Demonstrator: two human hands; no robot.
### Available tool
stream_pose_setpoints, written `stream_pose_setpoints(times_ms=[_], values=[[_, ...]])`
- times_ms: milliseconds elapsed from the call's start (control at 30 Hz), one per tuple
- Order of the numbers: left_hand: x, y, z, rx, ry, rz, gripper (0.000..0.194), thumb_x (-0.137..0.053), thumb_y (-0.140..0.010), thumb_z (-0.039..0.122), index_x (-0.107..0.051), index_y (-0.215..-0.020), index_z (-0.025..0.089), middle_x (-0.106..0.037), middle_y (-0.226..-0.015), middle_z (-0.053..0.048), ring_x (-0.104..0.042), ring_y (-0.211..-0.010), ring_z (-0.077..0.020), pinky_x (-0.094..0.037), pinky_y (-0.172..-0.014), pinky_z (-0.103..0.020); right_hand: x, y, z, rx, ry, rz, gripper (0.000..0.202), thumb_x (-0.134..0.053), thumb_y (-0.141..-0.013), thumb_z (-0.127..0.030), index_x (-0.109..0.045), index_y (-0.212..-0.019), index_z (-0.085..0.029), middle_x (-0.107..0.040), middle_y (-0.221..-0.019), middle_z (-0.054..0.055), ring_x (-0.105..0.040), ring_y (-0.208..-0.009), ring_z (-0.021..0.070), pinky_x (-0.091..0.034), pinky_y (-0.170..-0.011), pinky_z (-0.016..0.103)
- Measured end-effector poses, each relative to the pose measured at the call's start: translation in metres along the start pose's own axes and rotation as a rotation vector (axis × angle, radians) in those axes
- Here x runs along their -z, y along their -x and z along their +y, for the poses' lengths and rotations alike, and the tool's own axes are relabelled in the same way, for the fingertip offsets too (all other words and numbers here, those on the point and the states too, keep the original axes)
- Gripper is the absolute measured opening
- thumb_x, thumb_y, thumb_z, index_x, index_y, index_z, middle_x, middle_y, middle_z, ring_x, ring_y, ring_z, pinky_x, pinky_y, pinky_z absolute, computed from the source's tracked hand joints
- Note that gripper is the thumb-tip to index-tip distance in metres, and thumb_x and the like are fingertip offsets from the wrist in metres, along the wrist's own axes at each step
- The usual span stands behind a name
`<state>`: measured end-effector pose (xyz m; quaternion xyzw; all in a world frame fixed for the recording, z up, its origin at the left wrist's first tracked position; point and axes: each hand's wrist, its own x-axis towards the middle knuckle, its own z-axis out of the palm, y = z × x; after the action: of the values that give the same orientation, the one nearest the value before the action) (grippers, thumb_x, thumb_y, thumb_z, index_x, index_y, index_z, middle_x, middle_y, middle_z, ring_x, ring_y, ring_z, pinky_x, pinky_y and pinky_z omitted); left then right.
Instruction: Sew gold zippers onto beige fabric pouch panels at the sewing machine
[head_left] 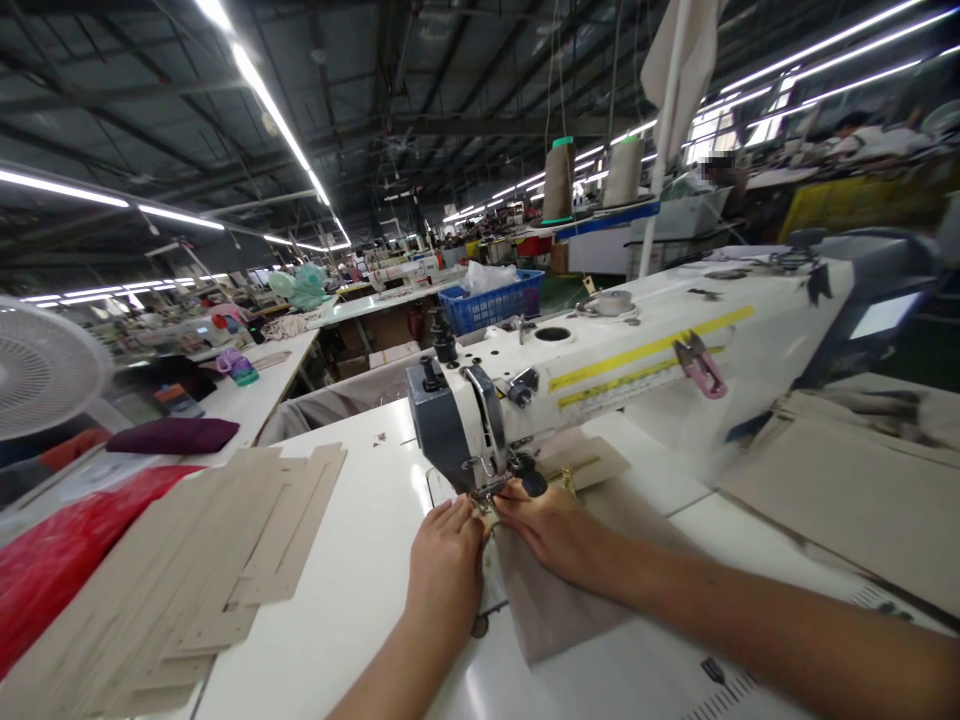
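A white and dark grey sewing machine [450, 420] stands before me, its needle area low at the front of the head. A beige fabric piece [559, 610] lies under the presser foot and spreads over the machine bed to the right. My left hand [448, 550] is closed at the fabric's left edge, fingertips beside the presser foot. From the right, my right hand [555, 525] grips the same fabric, fingers pressed together near the needle. A brass-coloured zipper [577, 472] shows on the fabric behind my right hand. The fingertips and the needle point are partly hidden.
Stacked beige cut panels [225, 540] lie left, next to red plastic [90, 550]. More folded beige fabric [840, 490] lies right. Pink-handled thread snips [701, 365] hang on the machine arm. Thread cones [559, 185], a blue crate [495, 300] and a fan [45, 365] stand around.
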<state>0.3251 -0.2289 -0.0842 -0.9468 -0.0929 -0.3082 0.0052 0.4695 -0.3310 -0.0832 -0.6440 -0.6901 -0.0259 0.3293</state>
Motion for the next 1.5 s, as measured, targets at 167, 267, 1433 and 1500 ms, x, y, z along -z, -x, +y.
stream_pose_setpoints(times_ms=[167, 267, 1433, 1500], values=[[-0.001, -0.001, -0.002, -0.020, -0.023, -0.036, 0.018, -0.048, -0.085, 0.009, -0.062, -0.076, 0.016, -0.070, -0.093, -0.010, -0.066, -0.090, -0.0228, -0.052, -0.084, -0.041, 0.004, 0.000, -0.001, 0.032, 0.063, -0.070, 0.023, -0.040, -0.088, -0.010, -0.062, -0.090, -0.016, -0.065, -0.095, 0.008, -0.060, -0.089, 0.0186, -0.045, -0.081, 0.028], [-0.001, -0.001, -0.004, -0.030, -0.026, -0.058, 0.018, -0.046, -0.086, 0.010, -0.062, -0.078, 0.015, -0.070, -0.094, -0.011, -0.066, -0.091, -0.0232, -0.051, -0.084, -0.041, 0.004, -0.001, -0.001, 0.025, 0.136, -0.095, 0.020, -0.042, -0.086, -0.009, -0.062, -0.088, -0.015, -0.065, -0.093, 0.008, -0.059, -0.085, 0.0191, -0.045, -0.077, 0.028], [0.015, 0.016, 0.027, -0.018, -0.201, -0.099, 0.027, -0.043, -0.089, 0.013, -0.060, -0.110, 0.015, -0.065, -0.111, -0.012, -0.059, -0.105, -0.0274, -0.044, -0.093, -0.054, 0.011, 0.033, -0.021, 0.095, 0.117, -0.022, 0.045, -0.043, -0.082, -0.016, -0.053, -0.122, 0.002, -0.052, -0.128, 0.020, -0.047, -0.120, 0.0272, -0.037, -0.104, 0.043], [0.014, 0.016, 0.025, -0.026, -0.185, -0.120, 0.026, -0.043, -0.089, 0.014, -0.059, -0.110, 0.016, -0.065, -0.112, -0.011, -0.059, -0.106, -0.0268, -0.043, -0.095, -0.054, 0.009, 0.034, -0.020, 0.098, 0.126, -0.040, 0.045, -0.042, -0.083, -0.016, -0.052, -0.123, 0.002, -0.050, -0.130, 0.020, -0.046, -0.121, 0.0277, -0.037, -0.104, 0.043]])
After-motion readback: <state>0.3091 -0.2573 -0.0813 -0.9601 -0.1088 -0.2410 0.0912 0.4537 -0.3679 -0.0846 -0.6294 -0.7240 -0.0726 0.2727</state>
